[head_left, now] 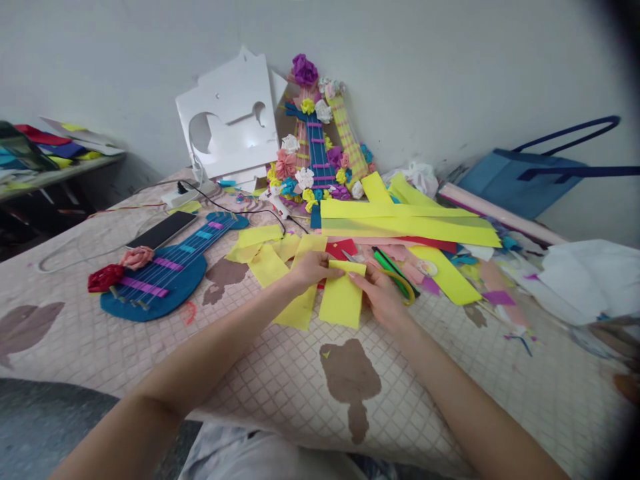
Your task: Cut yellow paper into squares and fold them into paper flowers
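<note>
While left hand (311, 272) pinches yellow strip (341, 303) — right hand (384, 295) likewise.

To our left on the worktop (280, 380) we have a blue toy guitar (187, 265) with a red flower (105, 278) and a pink flower (137, 257) at its near end. A dark phone (161, 230) lies just beside it, and behind that we see a white power strip (179, 196). Farther back, a white panel (240, 90) with cut-out shapes stands near a flower-decked upright guitar (320, 150). To our right, a blue bag (520, 183) with dark handles tilts beside the pale wall (425, 73).
</note>
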`<action>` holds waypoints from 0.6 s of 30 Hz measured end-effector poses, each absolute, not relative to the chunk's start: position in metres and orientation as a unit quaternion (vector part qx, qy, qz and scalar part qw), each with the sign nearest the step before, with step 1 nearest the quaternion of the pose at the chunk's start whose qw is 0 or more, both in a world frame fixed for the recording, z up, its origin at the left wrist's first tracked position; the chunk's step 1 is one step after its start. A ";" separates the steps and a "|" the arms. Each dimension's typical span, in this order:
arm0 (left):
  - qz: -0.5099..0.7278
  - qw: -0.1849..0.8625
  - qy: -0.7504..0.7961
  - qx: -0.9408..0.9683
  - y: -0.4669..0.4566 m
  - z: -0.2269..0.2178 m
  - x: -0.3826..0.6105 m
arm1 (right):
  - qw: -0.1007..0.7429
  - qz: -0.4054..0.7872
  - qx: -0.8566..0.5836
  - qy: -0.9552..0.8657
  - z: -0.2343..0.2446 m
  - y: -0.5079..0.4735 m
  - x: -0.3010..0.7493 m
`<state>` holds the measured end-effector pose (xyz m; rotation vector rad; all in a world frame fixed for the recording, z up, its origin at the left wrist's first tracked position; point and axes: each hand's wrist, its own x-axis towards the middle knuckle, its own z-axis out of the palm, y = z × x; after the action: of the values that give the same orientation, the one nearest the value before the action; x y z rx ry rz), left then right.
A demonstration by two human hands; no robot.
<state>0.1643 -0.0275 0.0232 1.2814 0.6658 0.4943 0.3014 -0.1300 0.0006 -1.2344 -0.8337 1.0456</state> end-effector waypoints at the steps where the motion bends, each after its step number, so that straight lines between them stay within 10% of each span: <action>1: 0.222 0.725 0.303 0.578 -0.027 0.024 0.164 | 0.609 0.461 -0.536 -0.360 0.000 -0.130 0.301; 18: 0.120 0.728 0.287 0.611 -0.055 0.030 0.139 | 0.639 0.452 -0.535 -0.317 0.013 -0.133 0.297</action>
<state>0.1388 -0.0551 0.0300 1.3463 0.6317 0.2646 0.2968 -0.1329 0.0126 -1.2206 -0.7237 1.0321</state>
